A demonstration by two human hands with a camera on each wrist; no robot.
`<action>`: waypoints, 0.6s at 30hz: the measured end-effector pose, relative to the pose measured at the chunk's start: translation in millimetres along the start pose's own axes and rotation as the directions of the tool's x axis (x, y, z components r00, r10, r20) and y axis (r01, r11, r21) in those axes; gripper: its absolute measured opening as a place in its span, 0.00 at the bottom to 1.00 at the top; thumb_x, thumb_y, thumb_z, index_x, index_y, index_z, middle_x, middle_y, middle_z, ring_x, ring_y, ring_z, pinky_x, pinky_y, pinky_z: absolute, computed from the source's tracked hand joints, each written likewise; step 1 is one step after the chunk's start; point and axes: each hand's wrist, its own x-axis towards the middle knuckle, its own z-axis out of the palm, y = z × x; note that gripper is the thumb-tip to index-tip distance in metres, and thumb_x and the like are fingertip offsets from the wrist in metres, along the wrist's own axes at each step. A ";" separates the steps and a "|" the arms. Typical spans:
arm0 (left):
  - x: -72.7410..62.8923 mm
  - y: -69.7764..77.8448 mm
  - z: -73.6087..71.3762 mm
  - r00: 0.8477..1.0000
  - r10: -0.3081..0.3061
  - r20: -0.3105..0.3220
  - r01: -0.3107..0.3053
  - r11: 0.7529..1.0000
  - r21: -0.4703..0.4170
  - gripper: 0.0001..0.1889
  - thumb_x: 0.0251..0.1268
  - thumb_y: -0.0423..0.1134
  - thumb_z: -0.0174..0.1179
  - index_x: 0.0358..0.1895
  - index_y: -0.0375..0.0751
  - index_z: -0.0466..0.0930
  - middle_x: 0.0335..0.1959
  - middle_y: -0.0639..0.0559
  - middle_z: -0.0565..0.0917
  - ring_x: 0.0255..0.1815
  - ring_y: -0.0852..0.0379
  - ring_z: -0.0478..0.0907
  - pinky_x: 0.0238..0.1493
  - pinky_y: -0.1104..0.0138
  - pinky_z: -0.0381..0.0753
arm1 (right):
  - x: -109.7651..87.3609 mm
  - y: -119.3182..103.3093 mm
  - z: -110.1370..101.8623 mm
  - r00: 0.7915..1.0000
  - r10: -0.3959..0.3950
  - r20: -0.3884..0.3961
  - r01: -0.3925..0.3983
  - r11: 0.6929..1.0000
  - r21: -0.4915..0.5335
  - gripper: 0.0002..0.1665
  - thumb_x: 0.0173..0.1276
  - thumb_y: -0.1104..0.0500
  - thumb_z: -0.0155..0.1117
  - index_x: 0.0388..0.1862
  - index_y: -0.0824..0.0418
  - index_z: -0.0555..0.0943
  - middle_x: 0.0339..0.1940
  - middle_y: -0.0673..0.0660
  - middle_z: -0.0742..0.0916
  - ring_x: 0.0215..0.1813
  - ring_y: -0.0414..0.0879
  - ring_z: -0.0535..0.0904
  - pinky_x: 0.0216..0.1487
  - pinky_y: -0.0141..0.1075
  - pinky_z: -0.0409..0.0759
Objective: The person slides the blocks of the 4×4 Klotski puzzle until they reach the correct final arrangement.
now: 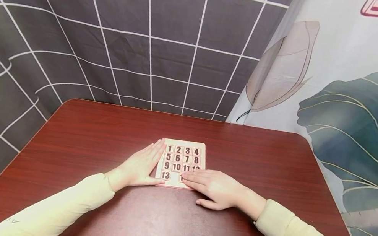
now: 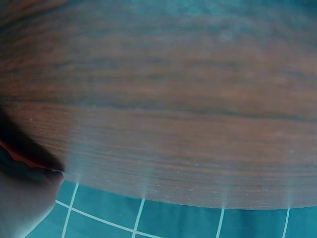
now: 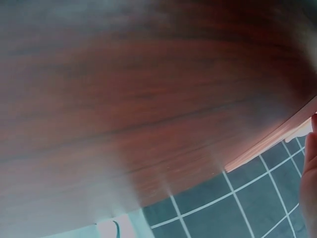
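Observation:
A pale sliding number puzzle [image 1: 186,143] lies flat on the table, its numbered tiles in rows. Along its left edge my left hand [image 1: 139,166] lies with fingers straight, the thumb touching the lower left corner. My right hand [image 1: 217,188] reaches in from the right, and its extended fingers rest on the lower right tiles, covering several of them. A gap [image 1: 175,176] shows right of tile 13 [image 1: 165,175]. At the edge of the right wrist view are part of the right hand [image 3: 309,188] and the board's side. The left wrist view catches only a bit of the left hand [image 2: 27,203].
The reddish-brown wooden table [image 1: 97,135] has rounded far corners. Behind it hangs a dark grey curtain [image 1: 171,58] with a white grid. A pale curtain with a leaf print [image 1: 359,113] hangs along the right side.

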 end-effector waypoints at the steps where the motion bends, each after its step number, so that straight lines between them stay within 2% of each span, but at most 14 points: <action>1: 0.0 -0.1 0.3 1.000 0.000 0.000 0.000 1.000 0.000 0.59 0.65 0.68 0.64 0.80 0.19 0.56 0.83 0.25 0.60 0.86 0.35 0.59 0.85 0.51 0.65 | 1.7 -0.2 0.7 1.000 0.001 0.002 -0.001 1.000 0.001 0.39 0.70 0.46 0.71 0.73 0.66 0.78 0.72 0.60 0.84 0.74 0.51 0.81 0.74 0.42 0.80; 11: -0.4 0.8 -1.6 1.000 0.000 0.005 0.000 1.000 -0.005 0.58 0.66 0.68 0.64 0.80 0.19 0.56 0.83 0.26 0.59 0.86 0.35 0.58 0.85 0.50 0.64 | 22.1 -1.3 4.4 1.000 -0.006 0.023 0.006 1.000 0.007 0.39 0.72 0.45 0.69 0.74 0.67 0.77 0.73 0.60 0.83 0.75 0.50 0.80 0.77 0.40 0.78; 18: -0.8 0.3 -1.3 1.000 -0.002 0.008 0.002 1.000 0.004 0.58 0.66 0.68 0.63 0.80 0.19 0.56 0.83 0.26 0.60 0.86 0.35 0.59 0.85 0.51 0.64 | 17.2 -2.4 -2.1 1.000 -0.004 0.011 0.004 1.000 0.029 0.39 0.72 0.45 0.69 0.74 0.67 0.77 0.74 0.61 0.82 0.76 0.52 0.79 0.76 0.42 0.78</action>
